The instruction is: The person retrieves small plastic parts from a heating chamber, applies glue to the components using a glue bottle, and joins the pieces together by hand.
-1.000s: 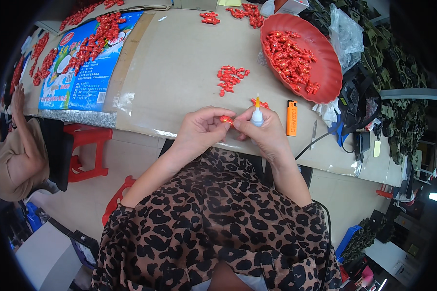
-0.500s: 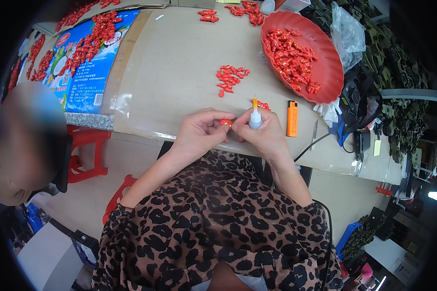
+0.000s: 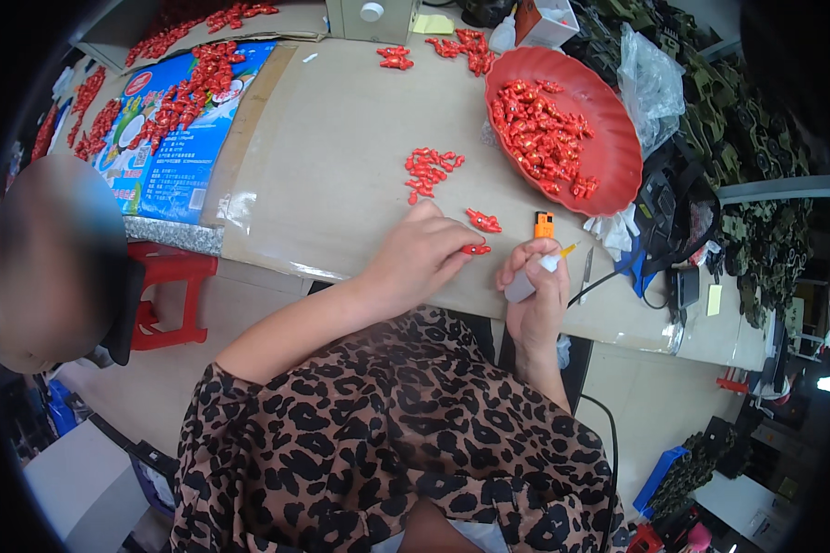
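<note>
My left hand point(image 3: 421, 256) pinches a small red plastic piece point(image 3: 477, 249) just above the table's front edge. My right hand point(image 3: 537, 288) grips a small white glue bottle point(image 3: 531, 275) with an orange nozzle that points up and right, away from the piece. The two hands are a short gap apart. Another small red piece point(image 3: 482, 220) lies on the table just beyond my left fingers. A loose pile of red pieces point(image 3: 429, 170) sits farther back.
A red oval tray point(image 3: 618, 147) full of red pieces stands at the back right. An orange lighter point(image 3: 544, 224) lies by my right hand. A blue printed sheet point(image 3: 171, 138) with scattered red pieces covers the left. Another person sits at far left beside a red stool point(image 3: 171, 272).
My hands have parted: the right hand drew the glue bottle down and away to the right, and the left hand moved the red piece toward the table. The view shifted.
</note>
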Available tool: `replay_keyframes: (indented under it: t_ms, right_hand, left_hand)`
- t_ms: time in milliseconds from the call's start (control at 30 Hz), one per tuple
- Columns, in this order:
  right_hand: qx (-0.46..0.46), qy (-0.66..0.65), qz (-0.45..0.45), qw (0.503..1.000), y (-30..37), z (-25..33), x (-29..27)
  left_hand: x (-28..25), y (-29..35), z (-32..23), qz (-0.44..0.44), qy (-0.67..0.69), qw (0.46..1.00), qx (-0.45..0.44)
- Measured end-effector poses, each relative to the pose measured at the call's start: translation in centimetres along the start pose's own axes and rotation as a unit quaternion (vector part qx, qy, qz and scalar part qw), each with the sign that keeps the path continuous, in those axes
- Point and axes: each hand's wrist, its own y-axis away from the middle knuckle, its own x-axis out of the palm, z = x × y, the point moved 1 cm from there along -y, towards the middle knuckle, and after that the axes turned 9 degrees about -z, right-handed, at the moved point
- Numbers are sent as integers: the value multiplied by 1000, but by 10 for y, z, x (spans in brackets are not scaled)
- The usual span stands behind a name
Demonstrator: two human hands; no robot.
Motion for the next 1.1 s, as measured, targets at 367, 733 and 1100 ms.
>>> replay_keyframes:
  t_ms: [367, 733, 1100]
  right_hand:
    - [13, -7, 12, 1000, 6, 3, -4]
    - [32, -31, -5, 999, -2, 4, -1]
    - [2, 48, 32, 998, 2, 10, 10]
  left_hand:
    - [33, -24, 15, -21, -111, 991, 75]
    - [18, -45, 20, 113, -12, 990, -78]
    - [40, -113, 16, 3, -74, 993, 95]
